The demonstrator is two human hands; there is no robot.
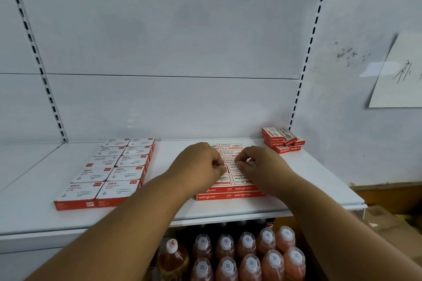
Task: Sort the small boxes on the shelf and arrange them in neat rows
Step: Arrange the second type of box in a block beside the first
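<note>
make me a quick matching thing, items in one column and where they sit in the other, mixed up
Items:
1. paper clip boxes
2. loose staple boxes
3. bottles
4. paper sheet

Places:
A. below the shelf
B. on the wall at the right
C. left part of the shelf, two tidy columns
D. back right corner of the shelf, in a heap

Pairs: 1-C, 2-D, 3-A, 4-B

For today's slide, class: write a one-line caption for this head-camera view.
Both hands straighten stacked staple boxes mid-shelf, paper-clip boxes already in rows.
</note>
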